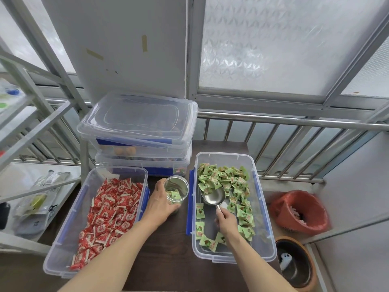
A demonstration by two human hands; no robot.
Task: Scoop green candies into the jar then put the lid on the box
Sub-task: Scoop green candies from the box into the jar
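A clear box (266, 232) of green candies (223, 175) stands open on the right of the dark table. My right hand (226, 221) holds the handle of a metal scoop (213, 196), whose empty bowl rests inside that box. A small clear jar (177, 188) stands between the two boxes with a few green candies at its bottom. My left hand (161, 202) wraps around the jar's left side. A loose clear lid (136, 116) lies askew on top of the stacked boxes at the back.
An open box of red candies (109, 211) sits at the left. Two stacked lidded boxes (145, 157) stand behind it. A red-lined bin (300, 211) and a dark pot (294, 264) stand on the floor at the right. A metal railing (294, 121) runs behind the table.
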